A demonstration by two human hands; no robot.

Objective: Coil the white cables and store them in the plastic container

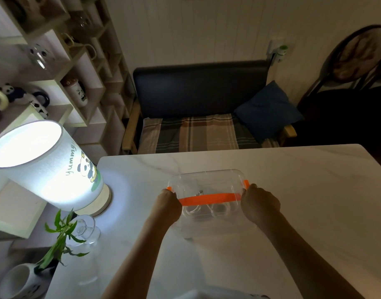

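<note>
A clear plastic container [206,180] with an orange handle [209,199] across its top sits in the middle of the white marble table [304,190]. My left hand [169,207] grips its left end and my right hand [259,205] grips its right end, each by an orange latch. Through the clear wall I see coiled white cables [206,210] lying inside, partly hidden by the handle. Both forearms reach in from the bottom of the view.
A lit lamp [45,167] with a panda print stands at the table's left edge. In front of it are a glass vase [85,230] and a green plant [60,240] in a panda mug. Behind the table are a dark bench with a blue cushion [269,111] and shelves of mugs.
</note>
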